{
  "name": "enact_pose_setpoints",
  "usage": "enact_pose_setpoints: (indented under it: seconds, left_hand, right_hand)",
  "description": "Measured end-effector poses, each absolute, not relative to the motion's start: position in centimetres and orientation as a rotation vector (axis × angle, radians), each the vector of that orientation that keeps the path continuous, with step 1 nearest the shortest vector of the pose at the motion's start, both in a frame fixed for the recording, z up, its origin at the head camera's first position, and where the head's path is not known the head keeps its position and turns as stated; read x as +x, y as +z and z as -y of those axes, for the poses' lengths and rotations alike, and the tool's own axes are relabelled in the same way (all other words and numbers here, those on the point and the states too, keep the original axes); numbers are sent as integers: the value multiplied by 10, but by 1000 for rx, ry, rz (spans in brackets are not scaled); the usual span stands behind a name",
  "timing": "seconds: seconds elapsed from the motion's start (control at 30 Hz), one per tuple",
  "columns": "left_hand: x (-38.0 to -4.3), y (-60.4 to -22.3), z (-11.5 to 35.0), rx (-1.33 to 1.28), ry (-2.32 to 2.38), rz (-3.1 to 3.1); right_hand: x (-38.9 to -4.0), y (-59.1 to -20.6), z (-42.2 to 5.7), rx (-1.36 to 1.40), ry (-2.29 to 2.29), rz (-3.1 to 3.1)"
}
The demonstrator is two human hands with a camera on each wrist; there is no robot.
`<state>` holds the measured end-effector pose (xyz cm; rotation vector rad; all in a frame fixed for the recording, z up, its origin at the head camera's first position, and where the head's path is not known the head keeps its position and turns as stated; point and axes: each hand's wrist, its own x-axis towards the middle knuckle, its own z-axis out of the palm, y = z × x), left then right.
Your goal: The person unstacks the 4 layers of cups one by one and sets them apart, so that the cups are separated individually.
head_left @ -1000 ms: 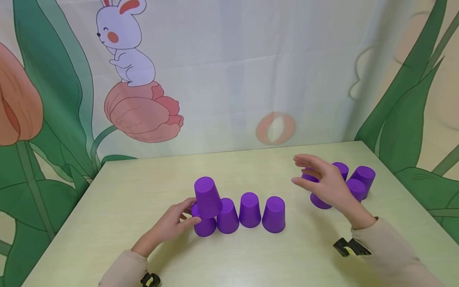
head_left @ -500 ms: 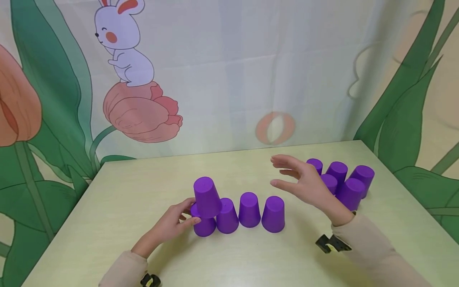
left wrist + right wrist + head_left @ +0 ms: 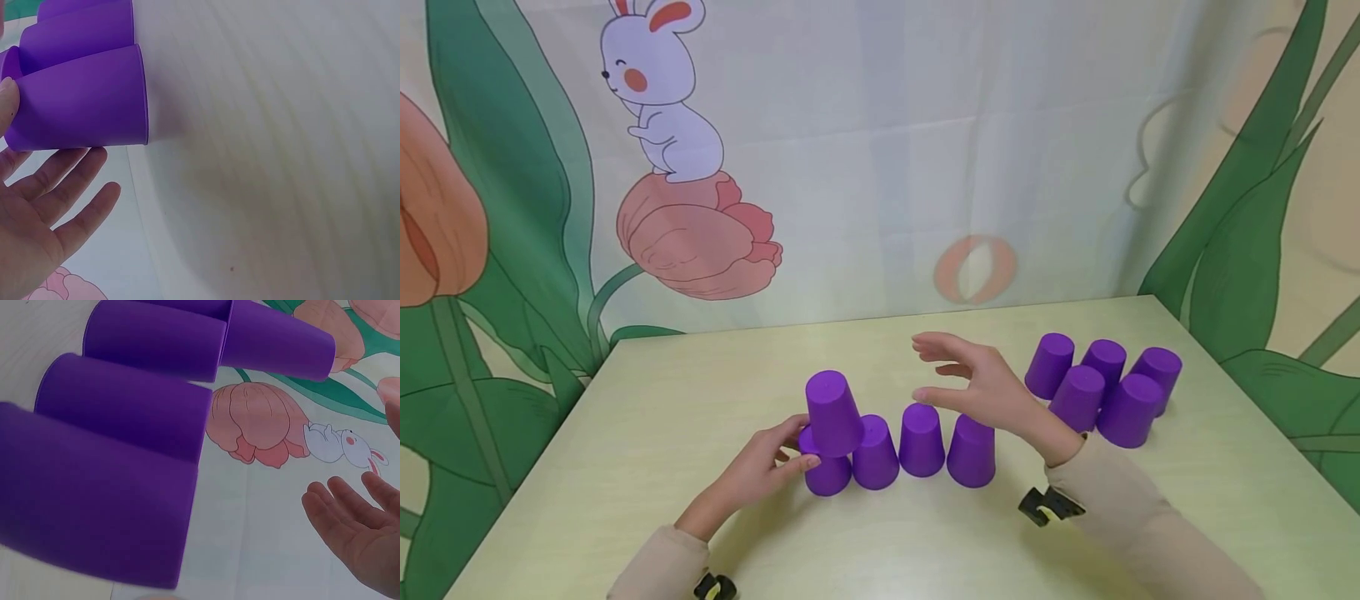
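In the head view several upside-down purple cups stand in a row, among them the leftmost cup [image 3: 828, 479], a second cup [image 3: 876, 454], a third [image 3: 921, 446] and the rightmost [image 3: 972, 454]. One upper cup [image 3: 833, 412] rests across the two left ones. My left hand [image 3: 758, 465] holds the leftmost cup near its top, thumb on the near side, fingers behind; the left wrist view shows the thumb against this cup [image 3: 81, 100]. Holding nothing, my right hand [image 3: 988, 383] hovers over the right end of the row, fingers apart from the thumb and pointing left.
Several more upside-down purple cups stand grouped at the table's right, one of them [image 3: 1129, 411] nearest. The pale table [image 3: 880, 542] reaches back to a printed curtain [image 3: 850, 167] with a rabbit and tulips.
My right hand has moved left from the grouped cups to above the row, uncovering that group. My left hand and the stacked cups have stayed in place.
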<state>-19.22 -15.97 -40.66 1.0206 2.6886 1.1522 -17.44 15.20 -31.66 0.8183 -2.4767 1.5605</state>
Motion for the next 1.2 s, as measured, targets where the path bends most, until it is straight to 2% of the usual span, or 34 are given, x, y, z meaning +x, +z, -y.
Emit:
enact_pose_setpoints:
  seconds: [0.67,1.2]
  left_hand:
    - [-190,-404,161,1027,1164,-2665]
    - [-193,-408,157,1055,1181,-2666]
  right_hand:
    - [-187,-328,-87,888,1665,2618]
    - [-189,-336,-66,824,1749,2613]
